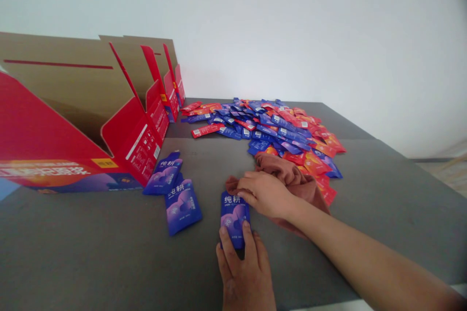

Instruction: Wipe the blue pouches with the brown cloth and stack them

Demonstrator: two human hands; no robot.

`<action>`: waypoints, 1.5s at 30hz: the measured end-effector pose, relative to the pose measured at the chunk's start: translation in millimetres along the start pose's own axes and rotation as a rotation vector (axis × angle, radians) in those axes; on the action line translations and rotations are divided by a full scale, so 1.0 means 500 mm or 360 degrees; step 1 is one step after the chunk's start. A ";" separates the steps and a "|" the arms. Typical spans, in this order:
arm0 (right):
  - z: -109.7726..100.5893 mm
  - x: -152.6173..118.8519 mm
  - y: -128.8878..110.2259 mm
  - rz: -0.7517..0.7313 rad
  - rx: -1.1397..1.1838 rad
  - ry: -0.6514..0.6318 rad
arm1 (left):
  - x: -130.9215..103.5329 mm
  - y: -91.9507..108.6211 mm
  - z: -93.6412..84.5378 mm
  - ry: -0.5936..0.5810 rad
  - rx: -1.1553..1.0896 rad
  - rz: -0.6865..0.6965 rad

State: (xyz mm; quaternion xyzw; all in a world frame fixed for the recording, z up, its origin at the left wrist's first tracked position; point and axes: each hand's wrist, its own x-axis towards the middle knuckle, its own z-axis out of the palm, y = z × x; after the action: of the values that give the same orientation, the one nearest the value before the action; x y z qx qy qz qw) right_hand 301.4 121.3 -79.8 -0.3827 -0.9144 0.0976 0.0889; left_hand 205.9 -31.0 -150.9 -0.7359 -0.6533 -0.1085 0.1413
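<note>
A blue pouch (234, 216) with purple fruit on it lies flat on the grey table (109, 248). Fingertips of my left hand (245, 267) rest on its lower end, spread apart. My right hand (264, 193) is closed on a brown cloth (288, 175), part of which touches the top of the pouch. The rest of the cloth trails right, beneath my wrist. To the left, two more blue pouches, one upper (164, 173) and one lower (183, 206), lie partly overlapping.
Open red cardboard boxes (136, 148) stand in a row at the left. Behind the cloth spreads a large heap of blue and red pouches (270, 124), reaching to the right. A white wall (255, 24) rises behind the table.
</note>
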 end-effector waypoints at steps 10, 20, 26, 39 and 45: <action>-0.011 -0.020 -0.064 -0.0429 0.0133 -0.0139 | 0.004 0.005 -0.006 -0.0040 -0.0049 -0.0056; -0.003 -0.001 -0.002 -0.0016 -0.0001 0.0077 | 0.009 -0.003 -0.006 0.0020 0.0004 -0.0016; -0.007 -0.017 -0.047 -0.0441 0.0142 -0.0046 | 0.008 0.002 -0.004 -0.0005 -0.0008 -0.0046; -0.009 -0.009 -0.014 -0.0251 0.0156 0.0108 | 0.005 0.002 -0.007 -0.0023 -0.0035 -0.0052; -0.012 -0.020 -0.061 -0.0441 0.0117 -0.0152 | 0.003 0.002 -0.007 -0.0038 -0.0037 -0.0030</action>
State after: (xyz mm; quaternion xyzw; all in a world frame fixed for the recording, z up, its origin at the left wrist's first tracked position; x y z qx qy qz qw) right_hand 289.0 94.1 -67.2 -0.2441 -0.9575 0.1359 0.0720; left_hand 207.2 -30.8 -147.3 -0.7324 -0.6606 -0.1085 0.1240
